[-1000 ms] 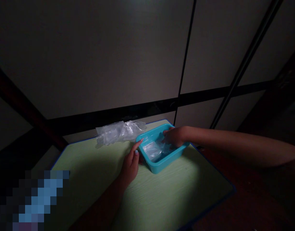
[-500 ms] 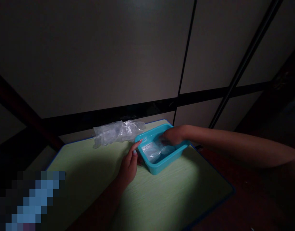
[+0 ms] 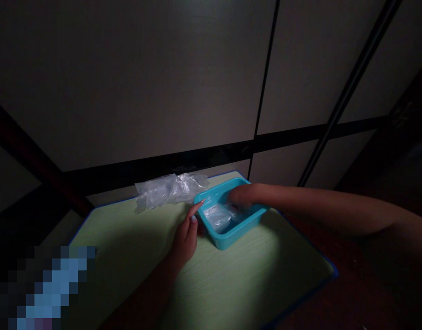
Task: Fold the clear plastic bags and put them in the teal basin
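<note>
A turquoise plastic basin [image 3: 226, 240] rests on a light green table, with clear plastic [image 3: 219, 216] lying inside it. My left hand [image 3: 186, 238] is at the basin's left side, its index finger stretched over the rim and the thumb apart. Inside the basin, near its back right part, is my right hand [image 3: 243, 196]. Its fingers are blurred and partly hidden, so what they hold, if anything, cannot be made out. Crumpled clear plastic bags [image 3: 169, 190] lie just left of the basin along the table's back edge.
The green table [image 3: 135, 243] has a blue edge. Directly behind it stands a pale cabinet [image 3: 162, 91] with dark strips. A pixelated blue patch covers the lower left. Dark red floor [image 3: 362, 284] shows at the right.
My right hand has shifted slightly left within the basin. My left hand keeps its place at the basin's side.
</note>
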A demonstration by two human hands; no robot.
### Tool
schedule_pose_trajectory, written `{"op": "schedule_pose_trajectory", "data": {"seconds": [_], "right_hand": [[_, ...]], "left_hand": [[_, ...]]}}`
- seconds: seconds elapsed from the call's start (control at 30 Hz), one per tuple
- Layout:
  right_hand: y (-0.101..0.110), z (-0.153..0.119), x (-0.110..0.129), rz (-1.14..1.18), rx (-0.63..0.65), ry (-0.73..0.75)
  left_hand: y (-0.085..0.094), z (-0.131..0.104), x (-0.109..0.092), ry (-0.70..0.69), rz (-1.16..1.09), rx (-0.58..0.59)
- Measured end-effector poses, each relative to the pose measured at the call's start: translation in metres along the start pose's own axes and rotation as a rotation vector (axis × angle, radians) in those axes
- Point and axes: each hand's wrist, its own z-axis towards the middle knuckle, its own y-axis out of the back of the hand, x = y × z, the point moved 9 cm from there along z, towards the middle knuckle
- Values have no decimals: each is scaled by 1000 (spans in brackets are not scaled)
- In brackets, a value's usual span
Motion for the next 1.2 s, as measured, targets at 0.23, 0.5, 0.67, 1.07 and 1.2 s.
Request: {"op": "schedule_pose_trajectory", "data": {"seconds": [0.23,0.5,0.67,1.07,1.2], "right_hand": [[5,2,-6,-24,-48,-58],[23,-27,-16,105,-124,-81],[10,-36,-6,252,142,19],[-5,-15,4,254,238,37],[-3,-12,1,346,198,98]], "left_hand": [[0,-1,0,4,-2,-2],[0,-2,-1,1,20,9],[0,-2,3,10,12,5],[0,-2,4,16,-23,1],[-1,-2,6,15,-60,10]]}}
